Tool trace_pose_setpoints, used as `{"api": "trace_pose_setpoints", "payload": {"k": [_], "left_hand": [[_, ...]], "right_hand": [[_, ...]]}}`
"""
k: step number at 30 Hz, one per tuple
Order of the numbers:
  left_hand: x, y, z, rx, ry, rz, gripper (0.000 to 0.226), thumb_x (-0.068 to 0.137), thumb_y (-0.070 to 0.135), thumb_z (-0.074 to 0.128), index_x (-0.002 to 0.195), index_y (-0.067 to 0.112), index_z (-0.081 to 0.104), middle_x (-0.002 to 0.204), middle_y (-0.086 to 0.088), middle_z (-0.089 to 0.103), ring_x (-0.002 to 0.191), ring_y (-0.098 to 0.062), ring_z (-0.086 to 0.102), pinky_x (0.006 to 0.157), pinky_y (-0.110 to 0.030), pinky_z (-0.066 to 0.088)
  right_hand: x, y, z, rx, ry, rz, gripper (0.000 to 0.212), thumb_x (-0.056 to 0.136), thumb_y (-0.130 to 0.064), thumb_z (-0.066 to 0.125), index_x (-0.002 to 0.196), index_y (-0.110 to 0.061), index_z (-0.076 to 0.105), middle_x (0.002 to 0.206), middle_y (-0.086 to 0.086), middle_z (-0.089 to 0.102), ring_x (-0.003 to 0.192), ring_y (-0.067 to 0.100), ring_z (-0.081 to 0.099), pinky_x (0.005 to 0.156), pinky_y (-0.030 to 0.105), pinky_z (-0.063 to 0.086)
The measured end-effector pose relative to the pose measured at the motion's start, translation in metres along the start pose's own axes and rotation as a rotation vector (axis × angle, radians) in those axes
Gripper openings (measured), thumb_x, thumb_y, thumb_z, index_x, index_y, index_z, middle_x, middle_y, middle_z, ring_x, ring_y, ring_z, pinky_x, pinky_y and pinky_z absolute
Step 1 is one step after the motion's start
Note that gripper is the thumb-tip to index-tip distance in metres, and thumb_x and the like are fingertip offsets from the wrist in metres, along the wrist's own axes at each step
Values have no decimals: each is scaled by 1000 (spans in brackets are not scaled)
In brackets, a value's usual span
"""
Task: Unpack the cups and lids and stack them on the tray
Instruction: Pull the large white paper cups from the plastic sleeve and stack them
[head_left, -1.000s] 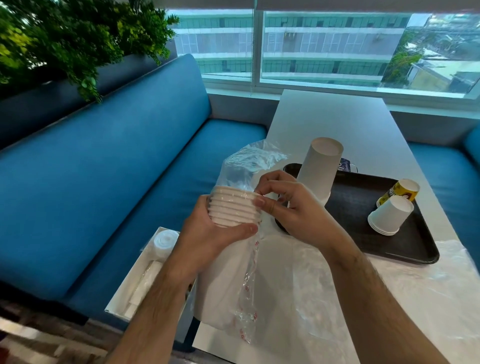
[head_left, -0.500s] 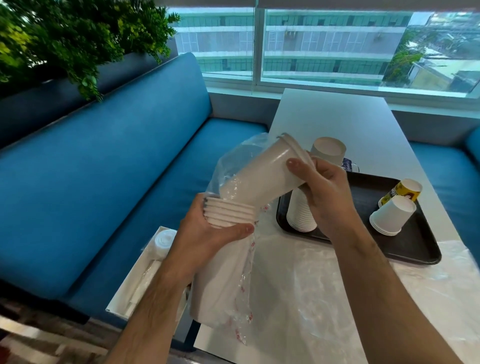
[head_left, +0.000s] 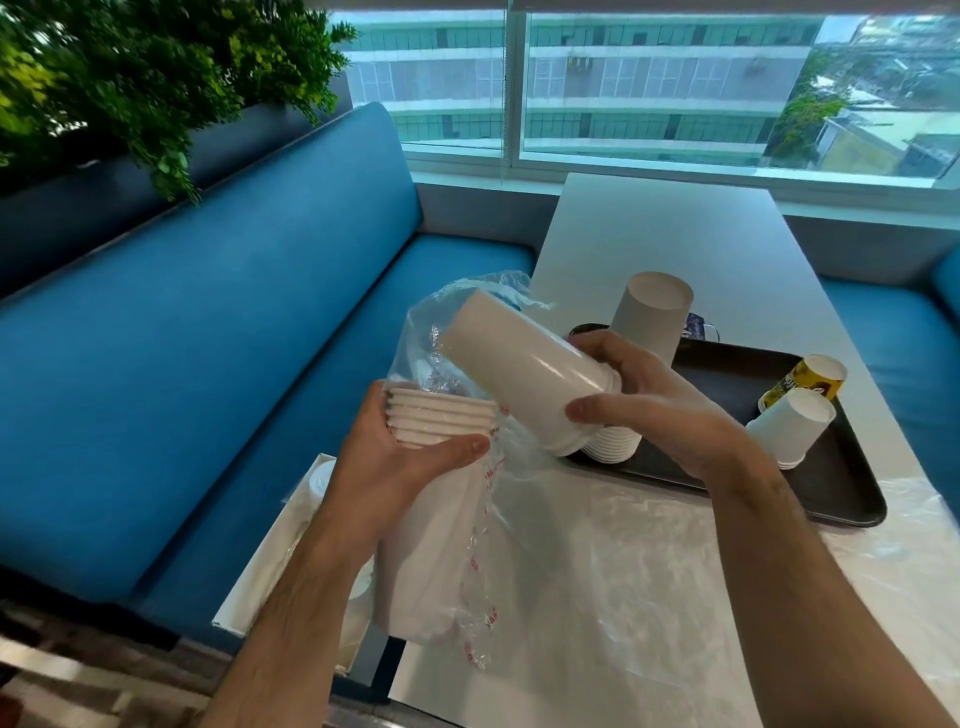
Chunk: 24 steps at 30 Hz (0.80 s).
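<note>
My left hand (head_left: 400, 467) grips a nested stack of white paper cups (head_left: 441, 418), still in its clear plastic sleeve (head_left: 467, 566), beside the table's left edge. My right hand (head_left: 649, 405) holds a white cup (head_left: 524, 369) pulled out of that stack, tilted with its base up to the left and its rim down by my fingers. Just behind it, on the black tray (head_left: 852, 493), stands an upside-down stack of white cups (head_left: 649, 312). A short stack of white cups (head_left: 792, 426) and a yellow cup (head_left: 810, 379) lie at the tray's right side.
The white table (head_left: 670, 234) runs to the window; a sheet of clear plastic (head_left: 649, 597) covers its near end. A white box (head_left: 270, 561) holding lids sits on the blue bench (head_left: 234, 374) at lower left. A plant (head_left: 130, 78) hangs at upper left.
My right hand has drawn a cup out of the sleeved stack and turned it over, its rim now down by the tray. My left hand has kept its grip on the stack.
</note>
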<state>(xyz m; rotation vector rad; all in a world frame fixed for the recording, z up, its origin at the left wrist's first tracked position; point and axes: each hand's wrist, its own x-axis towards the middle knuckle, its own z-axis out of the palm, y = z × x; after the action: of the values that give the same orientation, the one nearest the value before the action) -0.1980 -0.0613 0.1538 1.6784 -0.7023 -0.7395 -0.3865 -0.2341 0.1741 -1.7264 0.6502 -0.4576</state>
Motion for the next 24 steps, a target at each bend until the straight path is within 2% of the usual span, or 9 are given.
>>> {"api": "trace_pose_setpoints", "payload": {"k": [2,4,6,11,13,15,19,22,24], "left_hand": [[0,1,1,-8,-9,-3,86,33,55,92,109,37,57,103,8,72,95,-14,70,91,-47,58],[1,1,3,0,-18,-8,89,33,56,91,112,37,56,106,7,70,98,-15,69,92,-48,58],[0,1,4,7,-31,-5,92,33,57,91,115,36,55,109,5,69,100,-17,68,93,-49,57],[0,3,4,-36,-59,16,84,35,50,93,109,33,57,102,5,73,96,-16,71,92,-46,58],[2,6,5,-41,-62,22,84,36,50,93,110,34,58,103,5,73,98,-17,71,92,-47,58],[4,7,5,-52,-68,27,85,36,50,94,111,33,58,105,4,73,99,-19,71,93,-49,57],[5,8,3,-86,-51,34,86,37,48,93,113,30,58,106,2,73,99,-19,71,92,-45,58],[7,9,1,-101,-44,38,87,36,47,93,114,28,58,105,3,74,97,-17,72,88,-39,59],[7,10,2,-103,-47,39,86,36,47,92,114,30,59,104,6,74,96,-15,72,84,-36,59]], "right_hand": [[1,-2,4,-123,-14,38,81,55,-42,85,128,-27,54,115,-3,61,107,14,60,85,23,48],[2,-4,9,-187,15,64,76,66,-29,91,131,-26,50,111,-7,59,102,9,58,80,22,46],[3,-4,12,-242,20,77,75,71,-23,89,133,-27,48,112,-9,59,103,8,57,82,23,47],[5,0,16,-225,-63,98,105,65,-18,94,143,-34,26,127,-8,52,116,10,54,98,35,50],[5,3,21,-142,-16,76,108,58,-22,95,139,-38,26,129,-7,51,118,10,53,99,36,49],[4,7,25,13,20,77,101,56,-23,93,134,-40,31,130,-4,54,120,16,55,99,36,50],[1,16,24,428,-68,141,95,50,-27,78,138,-33,42,133,9,58,123,29,57,100,43,51],[0,18,19,472,-118,135,92,51,-22,81,137,-24,47,129,11,64,119,29,63,91,38,56],[-1,17,17,448,-114,104,88,49,-22,84,130,-19,52,116,6,72,110,24,69,83,32,58]]}}
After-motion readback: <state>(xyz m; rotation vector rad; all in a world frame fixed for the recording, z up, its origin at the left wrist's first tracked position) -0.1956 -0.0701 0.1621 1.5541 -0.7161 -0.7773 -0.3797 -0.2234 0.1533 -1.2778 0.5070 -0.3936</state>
